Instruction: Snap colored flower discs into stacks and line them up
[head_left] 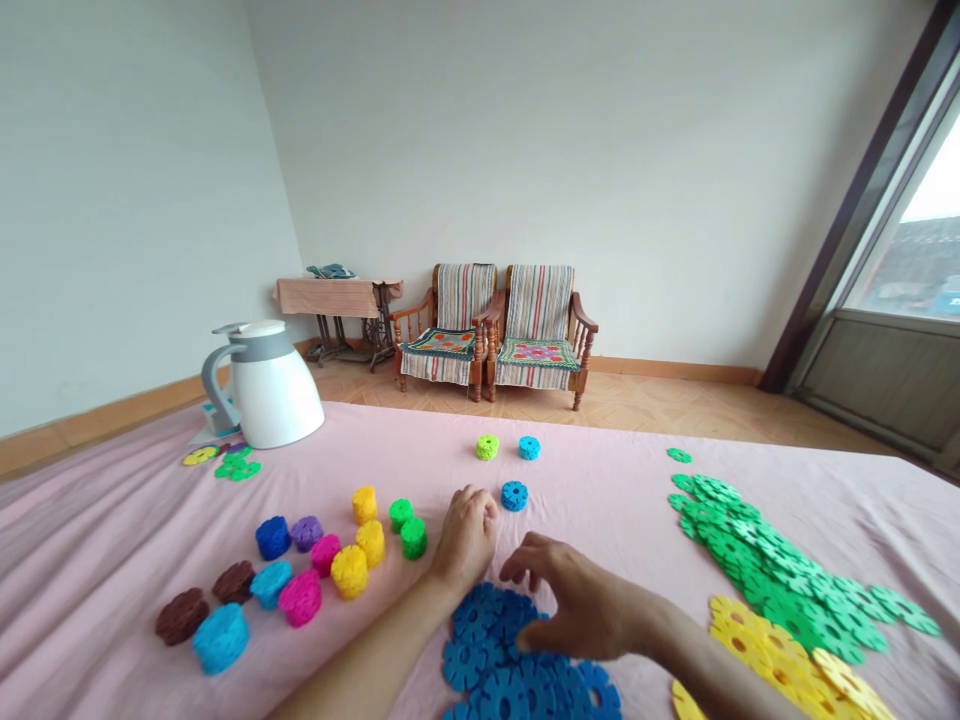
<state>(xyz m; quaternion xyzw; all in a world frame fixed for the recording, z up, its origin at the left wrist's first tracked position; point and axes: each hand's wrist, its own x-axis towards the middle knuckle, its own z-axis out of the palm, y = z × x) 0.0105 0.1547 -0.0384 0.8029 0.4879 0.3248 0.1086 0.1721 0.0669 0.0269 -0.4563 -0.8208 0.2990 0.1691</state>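
My left hand has its fingers curled closed, beside a short stack of blue notched discs. Whatever it may hold is hidden from me. Over a loose pile of flat blue flower-shaped discs, my right hand hovers or rests with thumb and fingers apart; nothing shows between them. Beyond both hands stand a lime-green disc stack and a light-blue disc stack.
Several coloured stacks, including a yellow one and a brown one, stand at left. A white jug is behind them. Spread green discs and yellow discs lie at right on the pink cloth.
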